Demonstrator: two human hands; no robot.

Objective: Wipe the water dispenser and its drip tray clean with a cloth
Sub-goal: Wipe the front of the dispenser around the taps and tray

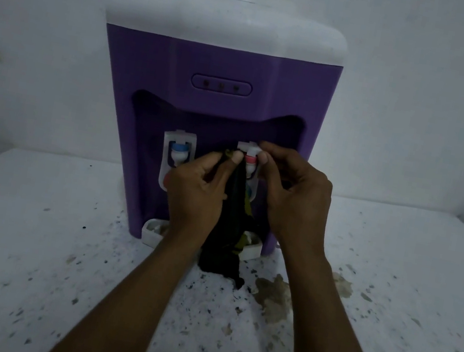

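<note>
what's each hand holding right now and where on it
The left hand pinches the dark cloth near its top end; the rest hangs down. The right hand has its fingers on the red tap.

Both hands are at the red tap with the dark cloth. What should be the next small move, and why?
Probably rub the cloth around the red tap. The left hand pinches the cloth's top right beside that tap and the right hand steadies the tap's white top, so it is already in place. The blue tap and drip tray can follow.
</note>
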